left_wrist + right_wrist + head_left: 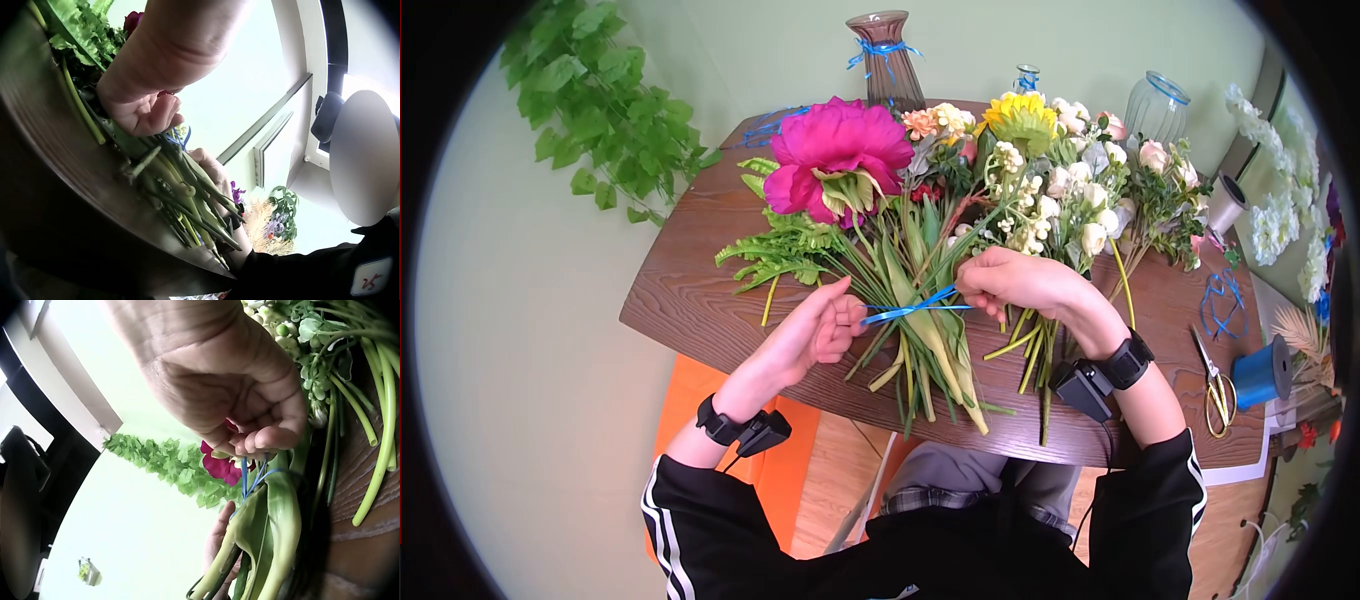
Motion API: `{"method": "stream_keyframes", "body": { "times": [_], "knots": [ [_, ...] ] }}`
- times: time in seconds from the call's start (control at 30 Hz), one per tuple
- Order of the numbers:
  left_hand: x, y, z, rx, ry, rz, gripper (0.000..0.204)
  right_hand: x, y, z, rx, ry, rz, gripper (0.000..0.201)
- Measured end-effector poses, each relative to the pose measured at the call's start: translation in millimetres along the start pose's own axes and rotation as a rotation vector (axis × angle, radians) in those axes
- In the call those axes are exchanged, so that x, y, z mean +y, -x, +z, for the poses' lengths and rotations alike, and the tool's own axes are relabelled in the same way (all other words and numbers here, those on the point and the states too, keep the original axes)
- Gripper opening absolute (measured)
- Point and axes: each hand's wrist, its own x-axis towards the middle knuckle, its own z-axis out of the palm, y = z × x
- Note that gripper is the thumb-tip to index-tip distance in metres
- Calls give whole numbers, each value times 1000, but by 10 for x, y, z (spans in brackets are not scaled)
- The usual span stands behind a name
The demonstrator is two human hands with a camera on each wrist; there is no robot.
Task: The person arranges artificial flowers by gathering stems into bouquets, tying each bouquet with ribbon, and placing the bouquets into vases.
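A blue ribbon [913, 309] crosses over itself on the green stems [938, 352] of a flower bunch lying on the table. On the bunch's left side my left hand [825, 325] grips one ribbon end in curled fingers. To the right, my right hand [1022, 280] pinches the other end, and the ribbon looks taut between both hands. At the head of this bunch is a large magenta flower [840, 160], with green fern leaves [775, 250] on its left. In the right wrist view the ribbon [253, 478] runs from the fingertips down around the stems.
Beside the bunch lie a yellow sunflower [1020, 122] and white flowers [1093, 237]. A brown glass vase [885, 70] and a clear vase [1157, 108] stand at the back. Scissors [1218, 395] and a blue ribbon spool [1260, 375] sit at the wooden table's [680, 270] right side.
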Motion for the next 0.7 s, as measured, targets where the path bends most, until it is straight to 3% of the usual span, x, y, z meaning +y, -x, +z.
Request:
{"method": "stream_keyframes", "body": {
  "times": [0.1,0.13,0.23,0.27,0.37,0.47,0.7],
  "knots": [
    [-31,7,-29,48,-1,76,38,-82,91,55,128,-51,0,27],
    [5,49,5,89,15,75,40,-94,103,28,97,-95,-1,29],
    [72,92,-103,154,75,54,45,-162,174,91,300,-185,-25,40],
    [99,95,-133,147,91,47,45,-144,157,57,271,-231,2,51],
    [132,25,-120,150,128,45,42,-118,44,128,323,-366,-24,51],
    [158,-94,85,254,75,107,36,-181,-23,214,395,-372,4,58],
    [160,-352,130,301,-36,114,31,-257,-78,359,548,-217,71,65]
  ]
}}
